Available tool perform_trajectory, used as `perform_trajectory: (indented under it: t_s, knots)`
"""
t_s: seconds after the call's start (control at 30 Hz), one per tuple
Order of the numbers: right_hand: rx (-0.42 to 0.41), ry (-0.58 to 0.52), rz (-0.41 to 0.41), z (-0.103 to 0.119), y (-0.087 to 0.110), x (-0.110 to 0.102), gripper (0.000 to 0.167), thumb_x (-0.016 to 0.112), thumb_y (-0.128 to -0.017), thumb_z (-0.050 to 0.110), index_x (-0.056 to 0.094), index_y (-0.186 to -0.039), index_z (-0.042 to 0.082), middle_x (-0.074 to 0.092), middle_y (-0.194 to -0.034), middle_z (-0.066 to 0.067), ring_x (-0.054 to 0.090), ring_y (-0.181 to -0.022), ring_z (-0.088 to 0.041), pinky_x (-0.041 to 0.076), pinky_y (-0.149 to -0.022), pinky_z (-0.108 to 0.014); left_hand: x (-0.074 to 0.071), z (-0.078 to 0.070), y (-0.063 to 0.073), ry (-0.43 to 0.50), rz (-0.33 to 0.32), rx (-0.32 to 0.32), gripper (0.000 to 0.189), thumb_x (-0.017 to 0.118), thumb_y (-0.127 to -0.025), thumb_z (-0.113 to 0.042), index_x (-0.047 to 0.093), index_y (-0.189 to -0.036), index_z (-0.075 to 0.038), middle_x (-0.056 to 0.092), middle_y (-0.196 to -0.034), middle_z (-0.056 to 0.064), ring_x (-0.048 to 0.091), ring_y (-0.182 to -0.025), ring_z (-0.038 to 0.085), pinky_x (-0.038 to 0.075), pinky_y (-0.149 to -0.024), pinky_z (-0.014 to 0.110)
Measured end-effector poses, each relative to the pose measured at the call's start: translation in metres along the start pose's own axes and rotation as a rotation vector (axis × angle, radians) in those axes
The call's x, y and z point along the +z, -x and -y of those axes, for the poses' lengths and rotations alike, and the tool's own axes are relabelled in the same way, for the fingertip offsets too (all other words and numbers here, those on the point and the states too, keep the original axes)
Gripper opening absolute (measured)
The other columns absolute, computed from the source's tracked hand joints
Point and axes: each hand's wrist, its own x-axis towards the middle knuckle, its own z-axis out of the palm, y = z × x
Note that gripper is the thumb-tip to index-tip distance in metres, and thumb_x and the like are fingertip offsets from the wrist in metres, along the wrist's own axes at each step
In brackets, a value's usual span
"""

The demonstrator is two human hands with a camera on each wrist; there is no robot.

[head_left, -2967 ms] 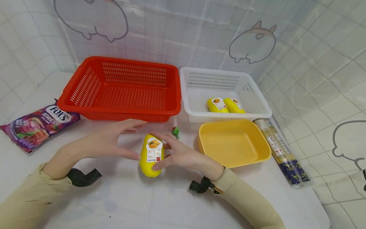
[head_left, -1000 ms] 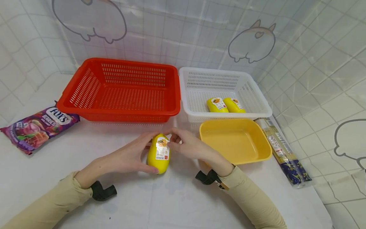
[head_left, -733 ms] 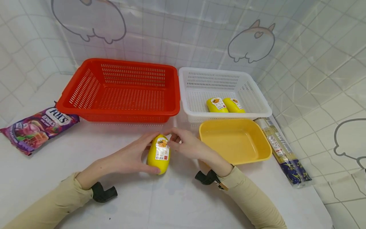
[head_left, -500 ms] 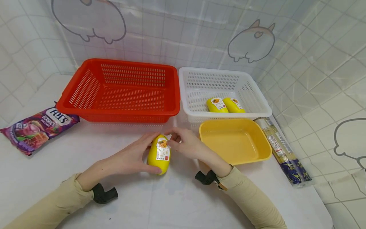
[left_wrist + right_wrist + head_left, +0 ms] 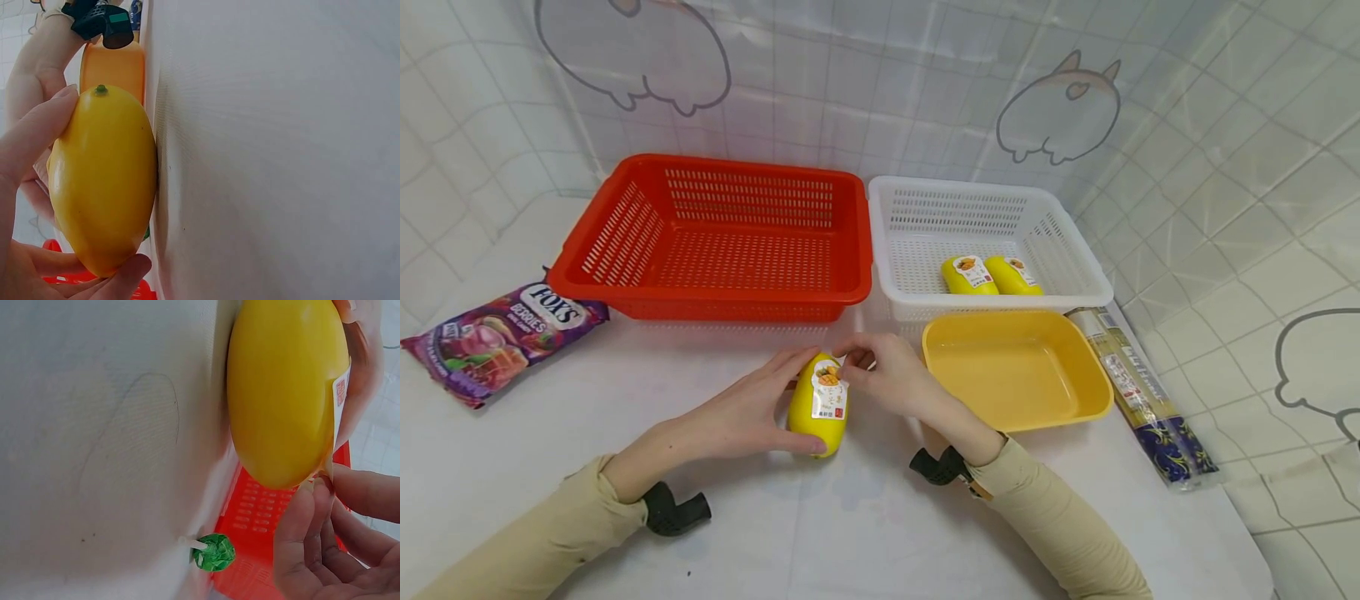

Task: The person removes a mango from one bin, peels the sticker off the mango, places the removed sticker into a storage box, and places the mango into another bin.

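Near the middle of the white table (image 5: 850, 542), a yellow mango (image 5: 805, 421) is held, long axis roughly twelve to six, label (image 5: 830, 390) uppermost, stem end at six. From nine o'clock its body is gripped by the left hand (image 5: 737, 421), thumb set at the near end, fingers at the far end. From two o'clock the label's upper right edge is pinched between thumb and finger of the right hand (image 5: 891, 375); by the right wrist view, that edge seems lifted off the skin. Neither hand is nearer; both are in contact.

Farther out: red basket (image 5: 722, 293) at eleven o'clock; white basket (image 5: 1000, 299) between one and two, two further mangoes (image 5: 970, 279) lodged inside; yellow tray (image 5: 1018, 375) at three, a long packet (image 5: 1142, 400) just beyond it; candy bag (image 5: 508, 337) at nine, well apart.

Pinched edge is covered by the right fingertips from above. Left fingers are partly hidden at the far end. Label's small print cannot be read. Green-wrapped lollipop (image 5: 214, 552) is shown only by the right wrist view, near the red basket.
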Motion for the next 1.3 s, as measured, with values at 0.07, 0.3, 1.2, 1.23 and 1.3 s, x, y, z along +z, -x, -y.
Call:
perform_trajectory:
  t_s: [0.07,0.3,1.2,1.23,1.3]
  knots:
    - [-0.002,0.003,-0.005,0.0004,-0.0002,-0.0002,0.019,0.067,-0.093,0.008,0.072,-0.111,0.004,0.069,-0.089,-0.004,0.062,-0.08,-0.015,0.054,-0.069,-0.021,0.0,-0.0002,0.0002,-0.01,0.0,-0.005,0.12,0.083,-0.068,-0.065,0.025,-0.158,-0.01,0.035,-0.155,0.007,0.05,-0.13,0.023,0.045,-0.109,0.05]
    - [-0.015,-0.001,-0.004,0.002,0.0004,-0.0019,0.017,0.068,-0.093,0.007,0.074,-0.109,0.005,0.071,-0.089,-0.004,0.063,-0.079,-0.015,0.055,-0.073,-0.021,0.0002,-0.0018,-0.0007,-0.033,-0.006,-0.009,0.12,0.083,-0.067,-0.065,0.026,-0.157,-0.01,0.036,-0.154,0.007,0.05,-0.13,0.023,0.044,-0.109,0.052]
    - [0.011,-0.011,-0.04,-0.0017,-0.0012,0.0066,0.008,0.07,-0.094,0.016,0.071,-0.093,0.008,0.067,-0.081,0.0,0.059,-0.071,-0.013,0.05,-0.063,-0.02,0.0022,-0.0064,0.0009,-0.094,-0.037,-0.01,0.12,0.083,-0.067,-0.065,0.029,-0.157,-0.007,0.035,-0.156,0.01,0.049,-0.132,0.026,0.045,-0.107,0.054]
    - [0.01,-0.008,-0.041,-0.0012,-0.0009,0.0067,0.008,0.069,-0.094,0.016,0.071,-0.094,0.008,0.067,-0.081,0.0,0.058,-0.071,-0.013,0.05,-0.062,-0.02,0.0022,-0.0062,0.0008,-0.096,-0.036,-0.011,0.12,0.083,-0.067,-0.065,0.029,-0.157,-0.006,0.035,-0.156,0.01,0.049,-0.132,0.027,0.045,-0.107,0.055]
    - [0.006,-0.007,-0.046,-0.0001,-0.0003,0.0066,0.008,0.069,-0.095,0.016,0.07,-0.094,0.008,0.067,-0.081,0.0,0.058,-0.07,-0.013,0.049,-0.062,-0.02,0.0021,-0.0059,0.0006,-0.099,-0.036,-0.012,0.12,0.082,-0.067,-0.066,0.029,-0.156,-0.006,0.035,-0.156,0.011,0.048,-0.133,0.028,0.044,-0.108,0.056]
